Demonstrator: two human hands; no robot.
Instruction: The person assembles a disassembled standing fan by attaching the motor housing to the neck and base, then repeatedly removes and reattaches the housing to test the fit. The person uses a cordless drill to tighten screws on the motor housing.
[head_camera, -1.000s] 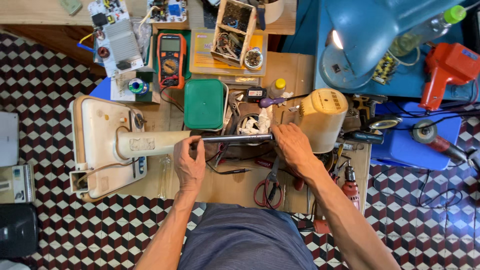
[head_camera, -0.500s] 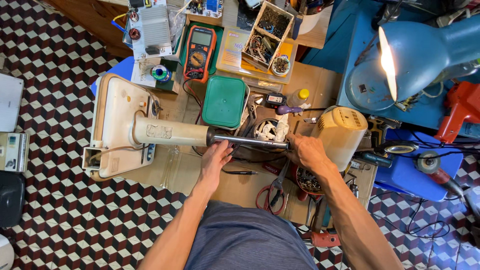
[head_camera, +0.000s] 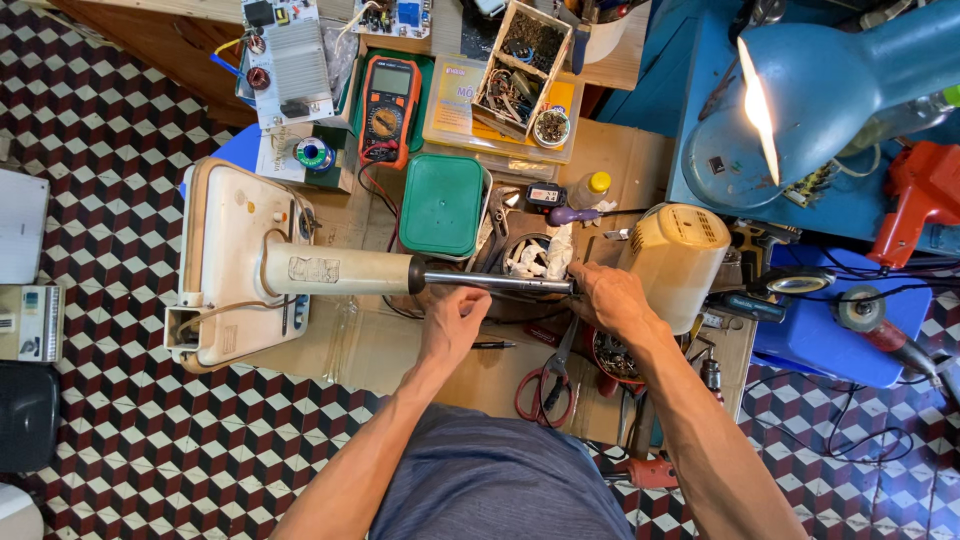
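So both hands are on the metal rod (head_camera: 495, 281) of a stand fan lying flat across the middle of the workbench (head_camera: 400, 350). The left hand (head_camera: 452, 318) is curled around the rod just past the cream tube (head_camera: 335, 271), fingers wrapped from below. The right hand (head_camera: 610, 298) is closed on the rod's other end, right up against the cream motor housing (head_camera: 675, 260). The fan's cream base (head_camera: 240, 262) hangs over the bench's left edge. Just behind the rod sits a green lidded box (head_camera: 442, 205), with an orange multimeter (head_camera: 389, 97) further toward the back edge. Red-handled scissors (head_camera: 545, 385) lie near the front edge between the forearms, and a blue desk lamp (head_camera: 800, 100) glows at the back right corner.
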